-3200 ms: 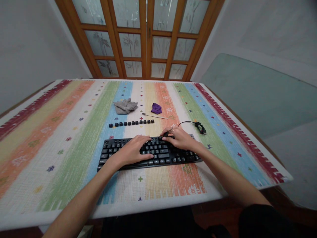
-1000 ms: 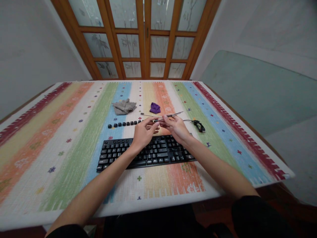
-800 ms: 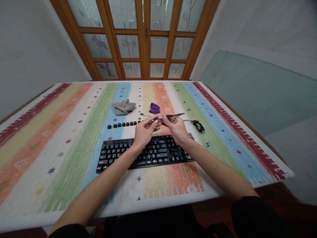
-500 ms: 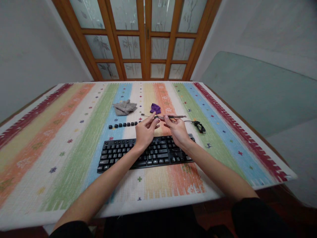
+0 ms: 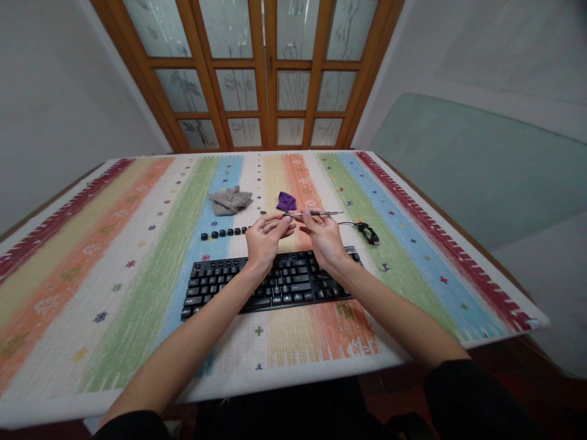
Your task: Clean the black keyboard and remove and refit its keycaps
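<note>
Above the black keyboard (image 5: 293, 284), both hands grip a slim pen-like tool (image 5: 328, 213), dark with a thin metal end pointing right. My left hand (image 5: 265, 241) is closed, its thumb and fingers pinching the tool's left part. My right hand (image 5: 324, 238) pinches the tool near its middle. What kind of tool it is I cannot make out. Behind the keyboard lies a row of loose black keycaps (image 5: 230, 232), its right end covered by my left hand. The forearms hide part of the keyboard.
A grey cloth (image 5: 230, 200) and a crumpled purple cloth (image 5: 287, 201) lie behind the hands. To the right is a bundled black cable (image 5: 369, 233). A striped tablecloth (image 5: 137, 293) covers the table. A small dark piece (image 5: 263, 212) shows left of the tool.
My left hand has shifted slightly left. The tool is turned a little in the fingers and looks slimmer. Both hands keep hold of it; the keyboard stays put.
</note>
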Available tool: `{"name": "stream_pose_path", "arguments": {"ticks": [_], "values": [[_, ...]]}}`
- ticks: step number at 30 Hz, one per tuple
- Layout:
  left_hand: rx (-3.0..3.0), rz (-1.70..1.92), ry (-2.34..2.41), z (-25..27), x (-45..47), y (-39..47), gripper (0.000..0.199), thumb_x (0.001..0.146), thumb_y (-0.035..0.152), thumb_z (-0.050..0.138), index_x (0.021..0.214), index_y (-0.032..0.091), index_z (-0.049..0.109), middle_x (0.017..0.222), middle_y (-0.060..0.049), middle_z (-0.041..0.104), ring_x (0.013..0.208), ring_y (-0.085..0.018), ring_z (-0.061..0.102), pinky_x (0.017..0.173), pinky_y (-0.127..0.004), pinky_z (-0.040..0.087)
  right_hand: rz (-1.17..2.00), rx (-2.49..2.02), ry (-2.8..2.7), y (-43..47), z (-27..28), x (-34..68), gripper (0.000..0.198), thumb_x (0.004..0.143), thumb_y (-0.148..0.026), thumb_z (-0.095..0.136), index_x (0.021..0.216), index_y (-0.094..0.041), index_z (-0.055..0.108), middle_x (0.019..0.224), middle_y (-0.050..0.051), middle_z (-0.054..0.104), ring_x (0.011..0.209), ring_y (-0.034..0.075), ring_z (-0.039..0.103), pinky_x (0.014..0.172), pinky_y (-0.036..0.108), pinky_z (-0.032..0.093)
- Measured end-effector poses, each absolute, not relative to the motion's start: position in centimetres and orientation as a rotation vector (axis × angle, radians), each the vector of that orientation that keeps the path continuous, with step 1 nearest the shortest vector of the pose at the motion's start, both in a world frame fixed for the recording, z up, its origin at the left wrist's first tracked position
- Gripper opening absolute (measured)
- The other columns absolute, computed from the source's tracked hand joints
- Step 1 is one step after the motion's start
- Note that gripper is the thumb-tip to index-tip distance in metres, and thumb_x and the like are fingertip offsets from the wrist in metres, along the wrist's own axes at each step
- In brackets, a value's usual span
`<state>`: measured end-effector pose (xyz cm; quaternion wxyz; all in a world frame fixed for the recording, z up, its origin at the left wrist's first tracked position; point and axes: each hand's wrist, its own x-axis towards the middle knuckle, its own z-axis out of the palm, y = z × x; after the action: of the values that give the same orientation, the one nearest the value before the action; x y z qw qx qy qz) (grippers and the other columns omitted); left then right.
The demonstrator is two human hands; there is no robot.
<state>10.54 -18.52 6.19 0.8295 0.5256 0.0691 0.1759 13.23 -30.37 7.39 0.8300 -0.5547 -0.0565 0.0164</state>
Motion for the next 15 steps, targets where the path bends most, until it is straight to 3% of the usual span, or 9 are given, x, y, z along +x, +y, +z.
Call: {"name": "stream_pose_path", "arguments": {"ticks": [15], "values": [[1.13,0.224,0.12,5.81,10.79,-17.68,0.045,0.052,0.037,0.097,0.082,0.012,0.074,0.077,-0.005,0.076,0.066,-0.016,0.072,0.078,-0.036,0.061,0.015,-1.234,-0.118,-31.08,6.85,13.77,0.047,0.065,-0.06,0.085,0.083,-0.023,0.062,0.085,0.005,0.08,0.096,0.024,0.075,0.079,0.033,0.048]]}}
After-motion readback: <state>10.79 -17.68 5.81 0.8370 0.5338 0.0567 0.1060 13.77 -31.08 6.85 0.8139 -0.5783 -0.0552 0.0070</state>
